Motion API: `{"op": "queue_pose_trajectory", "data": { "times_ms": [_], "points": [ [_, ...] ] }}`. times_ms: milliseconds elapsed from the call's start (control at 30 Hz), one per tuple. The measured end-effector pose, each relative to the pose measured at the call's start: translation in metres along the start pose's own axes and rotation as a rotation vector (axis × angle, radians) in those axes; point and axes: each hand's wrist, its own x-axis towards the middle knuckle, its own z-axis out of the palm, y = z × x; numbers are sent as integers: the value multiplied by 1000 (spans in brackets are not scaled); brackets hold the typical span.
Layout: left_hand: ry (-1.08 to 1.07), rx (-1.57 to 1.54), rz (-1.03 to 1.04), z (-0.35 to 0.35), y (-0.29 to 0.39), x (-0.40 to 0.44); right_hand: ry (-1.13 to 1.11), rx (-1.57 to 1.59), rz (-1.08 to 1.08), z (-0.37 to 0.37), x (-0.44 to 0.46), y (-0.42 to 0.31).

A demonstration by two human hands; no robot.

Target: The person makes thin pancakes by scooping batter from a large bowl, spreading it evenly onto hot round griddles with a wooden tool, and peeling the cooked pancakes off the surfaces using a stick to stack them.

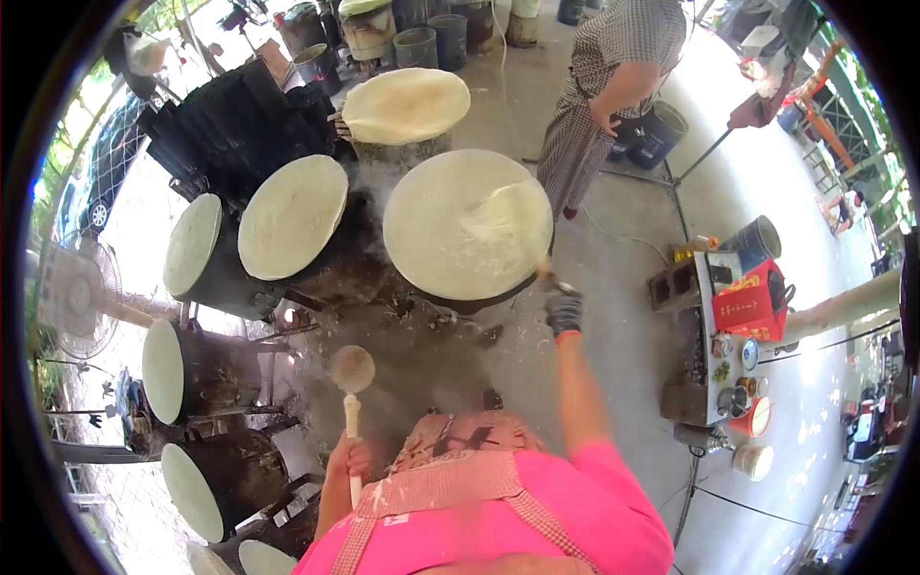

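Ahead lay the broad pale disc; the gloved right hand, nearer, clasped a handle at its near-right edge, while the left hand gripped a ladle pointing forward.

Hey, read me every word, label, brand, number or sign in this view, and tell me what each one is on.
Nothing can be read with certainty.
Red bag: a row of light characters, too small and blurred to read.
Pink shirt: a small white patch near the left shoulder; any lettering is too small to read.
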Motion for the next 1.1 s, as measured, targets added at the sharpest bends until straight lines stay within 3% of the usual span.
{"op": "queue_pose_trajectory", "data": {
  "times_ms": [33, 67, 133, 233, 267, 300, 367, 400, 500, 633, 667, 767, 800, 900, 933, 1033, 1100],
  "points": [
    [30, 86, 81, -1, -1, -8, -39, 104, 273, -19, 2, -12],
    [68, 179, 157, -4, 0, -16, -38, -8, -47, 7, 19, 36],
    [-23, 84, 82, -6, 13, -12, 117, -299, -714, 57, 54, 135],
    [-110, -50, -34, -25, 24, -1, -86, -81, -250, 73, 0, 111],
    [-127, -83, -66, -23, 23, -4, 8, -220, -552, 56, 9, 115],
    [-151, -106, -93, -17, 26, -5, 4, -44, -607, 44, 26, 111],
    [-211, -191, -137, -14, 22, -8, 120, -123, -369, 10, 17, 33],
    [-254, -205, -146, -9, 18, -12, 233, -378, -64, -15, 3, -12],
    [-239, -185, -93, 1, 14, -8, 369, -777, -381, -12, 64, -10],
    [-208, -198, -76, 21, 26, 17, 97, -869, -930, -3, 40, -11],
    [-232, -166, -108, 29, 32, 26, 11, -1036, -898, -19, 19, -28],
    [-245, -36, -120, 73, 48, 54, 154, -1066, -349, -49, 22, -23],
    [-231, 21, -102, 92, 53, 66, 226, -903, -499, -49, 13, -16],
    [-205, 144, -78, 152, 55, 96, 105, -1178, -572, -34, 3, 13],
    [-190, 173, -46, 168, 53, 107, 149, -1119, -736, -41, 0, 22],
    [-159, 360, 132, 215, 32, 123, 263, -879, -481, -63, -40, 3],
    [-116, 645, 328, 235, 10, 137, 282, -929, -395, -50, -47, 42]
  ]
}}
